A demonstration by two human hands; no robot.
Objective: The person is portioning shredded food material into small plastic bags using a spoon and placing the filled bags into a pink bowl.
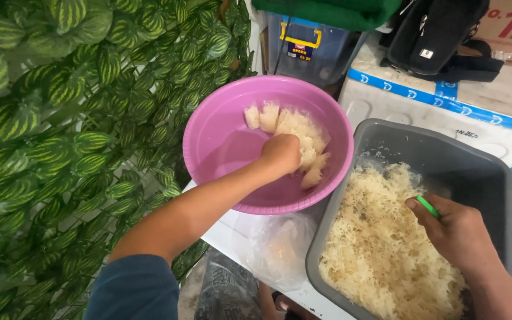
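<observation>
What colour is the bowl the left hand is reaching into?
Pink-purple bowl, left hand inside; head view.

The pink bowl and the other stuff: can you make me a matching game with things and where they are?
Things:
1. pink bowl
2. grey tub
3. green tool
4. clear plastic bag

Places:
a. in the right hand
b. under the pink bowl's near rim
c. around the left hand and the pale chunks
d. holding the pale shreds

Pairs: 1-c, 2-d, 3-a, 4-b
</observation>
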